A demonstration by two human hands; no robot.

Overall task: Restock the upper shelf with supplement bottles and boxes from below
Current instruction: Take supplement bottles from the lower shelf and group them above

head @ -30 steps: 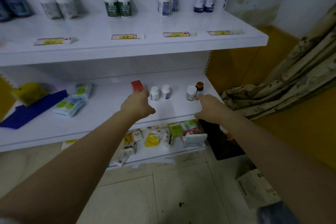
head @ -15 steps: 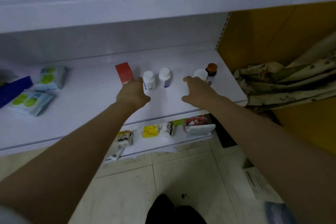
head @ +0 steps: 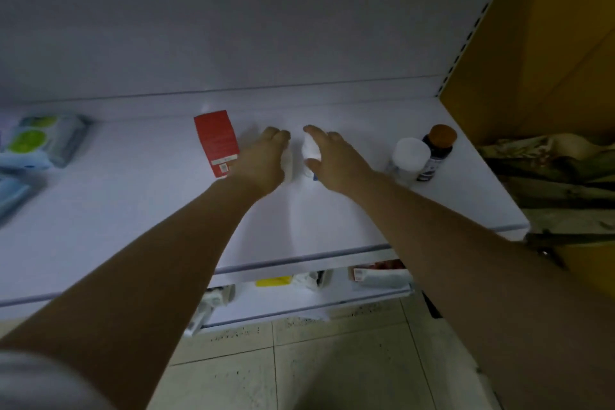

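Two small white bottles stand side by side mid-shelf on the white lower shelf. My left hand is curled over the left white bottle, which is mostly hidden. My right hand has its thumb and fingers on either side of the right white bottle. A red box stands just left of my left hand. To the right stand a white-capped bottle and a dark bottle with a brown cap. The upper shelf is out of view.
Green-and-blue soft packs lie at the shelf's left end. Below, a bottom shelf holds small boxes, one yellow. Patterned fabric hangs at the right by a yellow wall. Tiled floor lies underneath.
The view has dropped and moved closer, so the upper shelf has left the frame. My right hand has shifted left from the capped bottles to the right white bottle; my left hand has closed over the left one.
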